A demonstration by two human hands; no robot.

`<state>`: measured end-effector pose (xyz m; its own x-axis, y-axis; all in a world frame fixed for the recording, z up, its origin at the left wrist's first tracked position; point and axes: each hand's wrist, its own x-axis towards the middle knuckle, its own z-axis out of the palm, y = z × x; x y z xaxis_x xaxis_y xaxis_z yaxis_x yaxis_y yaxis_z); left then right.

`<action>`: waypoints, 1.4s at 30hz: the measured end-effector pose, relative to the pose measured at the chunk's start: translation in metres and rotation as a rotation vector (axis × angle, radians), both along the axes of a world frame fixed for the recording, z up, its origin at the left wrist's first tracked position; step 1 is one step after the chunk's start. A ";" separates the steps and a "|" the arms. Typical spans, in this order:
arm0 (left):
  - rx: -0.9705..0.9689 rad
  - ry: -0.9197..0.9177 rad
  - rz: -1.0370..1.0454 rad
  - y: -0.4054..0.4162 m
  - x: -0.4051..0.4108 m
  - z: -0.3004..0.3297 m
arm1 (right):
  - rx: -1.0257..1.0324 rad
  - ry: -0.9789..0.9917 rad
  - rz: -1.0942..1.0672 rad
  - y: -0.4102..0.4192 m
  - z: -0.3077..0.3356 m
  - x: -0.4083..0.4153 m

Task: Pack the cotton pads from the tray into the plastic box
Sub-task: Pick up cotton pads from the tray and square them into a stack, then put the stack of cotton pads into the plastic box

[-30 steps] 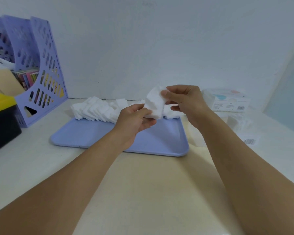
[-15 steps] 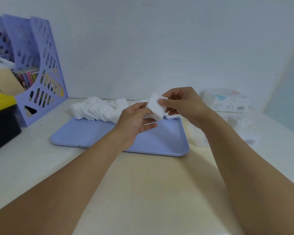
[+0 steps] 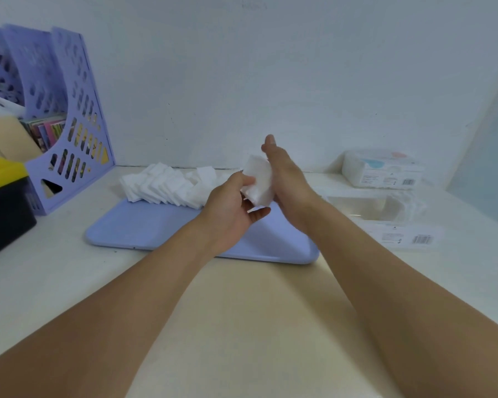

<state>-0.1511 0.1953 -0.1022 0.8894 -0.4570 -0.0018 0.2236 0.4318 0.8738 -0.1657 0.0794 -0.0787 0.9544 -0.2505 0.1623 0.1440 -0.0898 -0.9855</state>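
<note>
Above the lilac tray (image 3: 156,229) I hold a small stack of white cotton pads (image 3: 258,182) between both hands. My left hand (image 3: 232,209) grips the stack from the left and below, thumb on top and fingers curled under. My right hand (image 3: 289,179) presses flat against the stack's right side, one digit pointing straight up; its other fingers are hidden behind the pads. A long row of cotton pads (image 3: 164,185) lies along the tray's far edge. The clear plastic box (image 3: 362,206) stands to the right of the tray, with some pads (image 3: 413,205) at its right end.
A clear lid with a barcode label (image 3: 411,239) lies in front of the box. Behind it sits a wrapped pack of pads (image 3: 383,170). A lilac file rack (image 3: 69,124) and a black and yellow case (image 3: 3,202) stand on the left. The wall is close behind.
My right hand has gone from pinching the stack's top to pressing its side with a digit raised. The stack has turned more upright and shifted slightly right; my left hand still grips it.
</note>
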 end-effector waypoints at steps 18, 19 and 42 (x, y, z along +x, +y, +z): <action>0.100 -0.167 0.120 -0.023 -0.016 0.022 | -0.140 0.204 0.069 -0.058 0.035 -0.040; 0.263 -0.308 0.126 -0.028 -0.015 0.021 | -0.128 0.200 -0.012 -0.071 0.036 -0.047; 0.859 -1.387 0.015 -0.089 -0.024 -0.034 | -1.529 0.476 -0.565 -0.170 0.004 -0.053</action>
<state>-0.1748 0.1066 -0.1358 0.4302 -0.7358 0.5230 -0.8938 -0.2657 0.3614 -0.2185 -0.0902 -0.0752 0.8392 -0.4493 0.3064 -0.4977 -0.8615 0.1000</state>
